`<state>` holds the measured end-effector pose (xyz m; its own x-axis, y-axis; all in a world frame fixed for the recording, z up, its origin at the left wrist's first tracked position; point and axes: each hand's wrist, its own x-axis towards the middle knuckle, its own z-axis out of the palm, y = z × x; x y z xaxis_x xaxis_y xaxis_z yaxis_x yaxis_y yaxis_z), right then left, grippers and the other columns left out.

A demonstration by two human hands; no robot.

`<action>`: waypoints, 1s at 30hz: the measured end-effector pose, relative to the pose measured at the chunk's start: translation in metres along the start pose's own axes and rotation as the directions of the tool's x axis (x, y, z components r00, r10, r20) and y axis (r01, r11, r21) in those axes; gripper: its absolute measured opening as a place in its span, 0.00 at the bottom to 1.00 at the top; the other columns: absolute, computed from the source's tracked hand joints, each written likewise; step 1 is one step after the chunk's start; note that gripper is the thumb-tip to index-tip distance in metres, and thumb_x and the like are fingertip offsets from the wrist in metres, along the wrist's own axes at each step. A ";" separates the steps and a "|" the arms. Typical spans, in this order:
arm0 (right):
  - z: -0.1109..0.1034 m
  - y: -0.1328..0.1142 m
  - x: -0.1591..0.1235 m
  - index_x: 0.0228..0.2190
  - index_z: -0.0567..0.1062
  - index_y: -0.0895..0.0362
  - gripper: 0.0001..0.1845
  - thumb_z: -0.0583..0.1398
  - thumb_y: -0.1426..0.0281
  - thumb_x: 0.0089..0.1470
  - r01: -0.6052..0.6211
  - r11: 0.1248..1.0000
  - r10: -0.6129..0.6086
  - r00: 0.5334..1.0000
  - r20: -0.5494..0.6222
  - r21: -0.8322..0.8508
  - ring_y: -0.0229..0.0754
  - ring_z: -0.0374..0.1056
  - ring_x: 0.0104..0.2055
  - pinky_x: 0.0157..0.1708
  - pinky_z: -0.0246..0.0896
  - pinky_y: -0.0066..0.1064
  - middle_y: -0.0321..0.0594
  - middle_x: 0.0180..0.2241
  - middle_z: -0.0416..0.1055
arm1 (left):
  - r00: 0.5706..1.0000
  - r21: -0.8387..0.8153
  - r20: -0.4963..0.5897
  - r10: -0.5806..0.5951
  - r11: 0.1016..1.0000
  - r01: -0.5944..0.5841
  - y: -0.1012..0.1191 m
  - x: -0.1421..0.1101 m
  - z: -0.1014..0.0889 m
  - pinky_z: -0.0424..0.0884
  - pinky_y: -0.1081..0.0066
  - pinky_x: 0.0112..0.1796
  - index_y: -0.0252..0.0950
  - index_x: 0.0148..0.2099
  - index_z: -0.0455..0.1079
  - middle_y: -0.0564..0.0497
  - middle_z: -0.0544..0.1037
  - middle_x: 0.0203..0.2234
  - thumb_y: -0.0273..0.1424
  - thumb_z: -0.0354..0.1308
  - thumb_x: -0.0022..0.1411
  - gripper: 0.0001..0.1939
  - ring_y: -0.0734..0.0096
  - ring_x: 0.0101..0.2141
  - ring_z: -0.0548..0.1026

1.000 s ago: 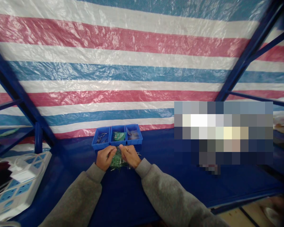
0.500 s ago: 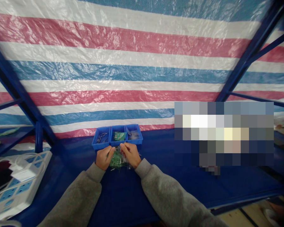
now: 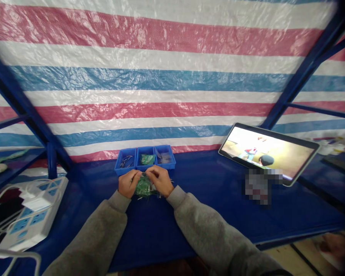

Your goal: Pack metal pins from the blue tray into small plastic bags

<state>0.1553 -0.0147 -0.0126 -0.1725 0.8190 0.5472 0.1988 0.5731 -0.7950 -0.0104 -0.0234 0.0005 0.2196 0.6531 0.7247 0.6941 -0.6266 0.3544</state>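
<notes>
My left hand [image 3: 129,183] and my right hand [image 3: 160,181] are close together, fingertips pinched and nearly meeting. A thin piece seems to sit between them, too small to name. Under and between the hands lies a pile of green pieces in clear plastic [image 3: 144,188], with thin ends poking out. Just beyond stand three joined blue bins. The left bin [image 3: 116,167] holds thin dark metal pieces [image 3: 126,161]. Green pieces [image 3: 147,159] lie in the middle bin, and clear plastic bits [image 3: 163,157] in the right one.
A tablet [image 3: 268,151] playing a video leans at the right, with a blurred-out patch before it. On the left lies a white power strip [image 3: 31,218] with cables and a plugged-in adapter [image 3: 36,199]. Blue frame posts [image 3: 290,92] and a striped tarp [image 3: 161,80] close off the back.
The camera view has shifted slightly, so the bins and hands sit a little higher and further right. Both hands stay pinched together over the pile. The tablet, blurred out before, now shows.
</notes>
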 end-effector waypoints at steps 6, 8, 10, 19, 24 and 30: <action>0.002 0.007 0.001 0.29 0.75 0.59 0.13 0.55 0.64 0.56 -0.032 0.999 0.032 0.999 -0.003 -0.014 0.36 0.62 0.27 0.27 0.57 0.25 0.39 0.28 0.70 | 0.996 -0.050 -0.047 0.076 0.996 -0.078 -0.001 0.002 0.002 0.70 0.72 0.38 0.34 0.36 0.73 0.48 0.78 0.31 0.30 0.51 0.62 0.10 0.70 0.33 0.75; 0.003 0.009 0.002 0.31 0.75 0.58 0.13 0.54 0.64 0.56 -0.040 0.999 0.040 0.999 -0.014 -0.018 0.36 0.63 0.28 0.28 0.58 0.26 0.40 0.29 0.71 | 0.993 -0.047 -0.075 0.096 0.994 -0.099 -0.001 0.002 0.002 0.71 0.69 0.42 0.35 0.39 0.73 0.47 0.79 0.34 0.30 0.51 0.62 0.10 0.68 0.37 0.76; 0.002 0.010 0.002 0.34 0.75 0.58 0.14 0.54 0.64 0.57 -0.056 0.998 0.055 0.997 -0.046 -0.017 0.37 0.64 0.29 0.28 0.58 0.26 0.41 0.30 0.71 | 0.990 -0.019 -0.095 0.100 0.995 -0.102 -0.002 0.001 0.002 0.71 0.67 0.44 0.35 0.42 0.73 0.47 0.79 0.36 0.30 0.51 0.62 0.11 0.67 0.38 0.76; 0.002 0.009 0.003 0.35 0.75 0.58 0.15 0.51 0.64 0.58 -0.076 0.997 0.074 0.991 -0.113 -0.012 0.38 0.66 0.30 0.28 0.60 0.26 0.41 0.31 0.72 | 0.999 -0.005 -0.042 0.022 1.000 -0.022 -0.001 0.002 0.000 0.71 0.73 0.39 0.34 0.40 0.73 0.49 0.80 0.31 0.30 0.47 0.64 0.13 0.71 0.31 0.77; -0.002 0.006 0.004 0.35 0.75 0.58 0.16 0.51 0.64 0.58 -0.089 0.995 0.085 0.991 -0.108 -0.036 0.37 0.66 0.28 0.27 0.59 0.25 0.41 0.31 0.72 | 0.999 -0.019 0.000 0.035 0.999 -0.035 0.001 0.002 0.001 0.70 0.73 0.37 0.34 0.34 0.72 0.49 0.78 0.27 0.31 0.46 0.64 0.14 0.71 0.30 0.76; -0.003 0.007 0.005 0.34 0.75 0.58 0.15 0.52 0.64 0.58 -0.073 0.996 0.068 0.991 -0.114 -0.044 0.37 0.66 0.28 0.27 0.59 0.25 0.41 0.31 0.72 | 0.998 -0.031 0.011 0.065 0.997 -0.065 0.000 0.004 0.000 0.68 0.71 0.36 0.34 0.35 0.72 0.48 0.77 0.27 0.31 0.47 0.64 0.13 0.71 0.30 0.73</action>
<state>0.1587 -0.0068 -0.0145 -0.0477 0.8540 0.5181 0.2529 0.5122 -0.8208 -0.0092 -0.0208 0.0038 0.2716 0.6155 0.7399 0.6566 -0.6806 0.3251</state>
